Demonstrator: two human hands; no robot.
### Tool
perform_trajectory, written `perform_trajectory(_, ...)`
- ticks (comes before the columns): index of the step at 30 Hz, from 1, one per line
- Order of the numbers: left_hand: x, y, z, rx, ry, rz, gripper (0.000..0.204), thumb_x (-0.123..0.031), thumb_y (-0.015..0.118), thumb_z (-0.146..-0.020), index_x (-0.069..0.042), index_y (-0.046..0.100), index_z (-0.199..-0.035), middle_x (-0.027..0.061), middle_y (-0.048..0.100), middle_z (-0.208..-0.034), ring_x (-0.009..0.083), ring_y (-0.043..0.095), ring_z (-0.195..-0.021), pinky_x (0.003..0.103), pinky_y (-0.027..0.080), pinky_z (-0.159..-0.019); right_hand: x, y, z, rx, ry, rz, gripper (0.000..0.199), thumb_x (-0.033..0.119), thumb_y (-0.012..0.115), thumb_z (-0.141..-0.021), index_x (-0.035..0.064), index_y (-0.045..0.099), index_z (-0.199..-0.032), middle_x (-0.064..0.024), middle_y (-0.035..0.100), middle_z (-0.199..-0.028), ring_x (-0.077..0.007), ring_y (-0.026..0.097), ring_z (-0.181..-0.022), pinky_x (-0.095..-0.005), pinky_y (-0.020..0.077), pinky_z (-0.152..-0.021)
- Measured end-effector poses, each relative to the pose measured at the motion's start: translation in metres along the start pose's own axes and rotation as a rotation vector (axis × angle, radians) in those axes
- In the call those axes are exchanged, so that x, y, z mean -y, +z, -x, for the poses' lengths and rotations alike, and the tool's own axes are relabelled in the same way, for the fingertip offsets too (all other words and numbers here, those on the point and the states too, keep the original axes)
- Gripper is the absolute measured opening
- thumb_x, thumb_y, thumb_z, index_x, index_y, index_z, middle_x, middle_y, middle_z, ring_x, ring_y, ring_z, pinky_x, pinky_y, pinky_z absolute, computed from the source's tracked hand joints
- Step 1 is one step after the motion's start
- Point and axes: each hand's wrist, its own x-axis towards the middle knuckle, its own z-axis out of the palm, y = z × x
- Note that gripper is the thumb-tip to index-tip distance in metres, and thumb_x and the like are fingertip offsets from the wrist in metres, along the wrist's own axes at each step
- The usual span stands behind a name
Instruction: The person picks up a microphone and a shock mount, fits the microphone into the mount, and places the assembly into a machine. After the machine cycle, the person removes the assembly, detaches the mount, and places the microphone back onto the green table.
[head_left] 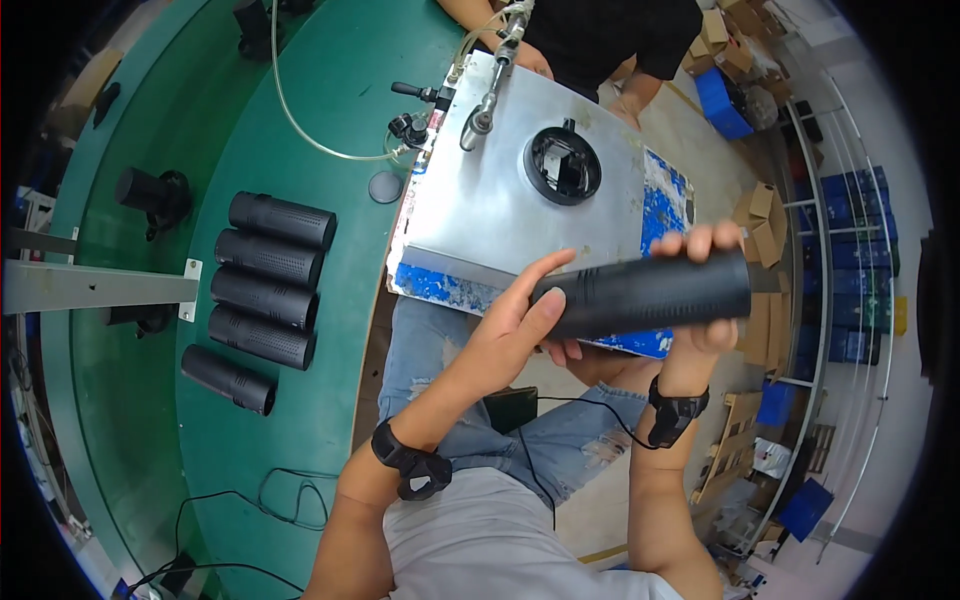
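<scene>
Between my two hands I hold a black perforated plastic cylinder point(650, 293) lengthwise, above my lap and in front of the metal box. My left hand point(515, 325) grips its left end, thumb on top and fingers partly hidden beneath. Round the right end wraps my right hand point(705, 285), slightly blurred, fingers over the far side and thumb at the near side. Just beyond stands a silver metal box point(480, 205) with a round black ring fixture point(563, 163) on its top. A metal rod tool point(490, 105) hangs over the box's far left part.
Several like black cylinders point(262, 338) lie in a row on the green table point(320, 415) at left. A round black disc point(385, 187) rests near the box. Valves and a clear hose point(290, 105) are at its left side. Another person point(620, 40) is across from me. Cables lie at lower left.
</scene>
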Motion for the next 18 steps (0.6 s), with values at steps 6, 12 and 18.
perform_trajectory(6,0.009,-0.032,0.005,-0.192,-0.007,-0.162,0.04,-0.018,0.045,-0.098,-0.002,0.04,-0.134,0.0127,0.058,-0.117,0.0142,0.06,-0.089,0.024,0.046,-0.075,-0.019,-0.036,-0.065,-0.492,-0.054,0.405,0.053,0.007,0.064,-0.082,-0.0008,0.042,-0.129,-0.0148,0.051,-0.124,-0.027,0.05,-0.117,-0.0412,0.0363,-0.105)
perform_trajectory(12,0.018,-0.045,0.024,-0.179,-0.048,-0.181,0.032,-0.015,0.048,-0.096,-0.003,0.047,-0.126,0.0095,0.062,-0.11,0.0122,0.059,-0.088,0.025,0.045,-0.077,-0.045,-0.053,-0.075,-0.369,0.037,0.576,0.052,0.003,0.063,-0.08,-0.001,0.042,-0.127,-0.0155,0.053,-0.12,-0.025,0.051,-0.115,-0.0383,0.0407,-0.1)
perform_trajectory(18,0.015,-0.046,0.024,-0.126,-0.06,-0.165,0.028,-0.012,0.049,-0.095,-0.002,0.05,-0.121,0.0089,0.062,-0.106,0.0123,0.058,-0.091,0.026,0.046,-0.081,-0.052,-0.021,-0.067,-0.398,0.075,0.798,0.051,0.002,0.064,-0.077,-0.0006,0.044,-0.124,-0.0153,0.057,-0.115,-0.0218,0.055,-0.108,-0.0345,0.0426,-0.097)
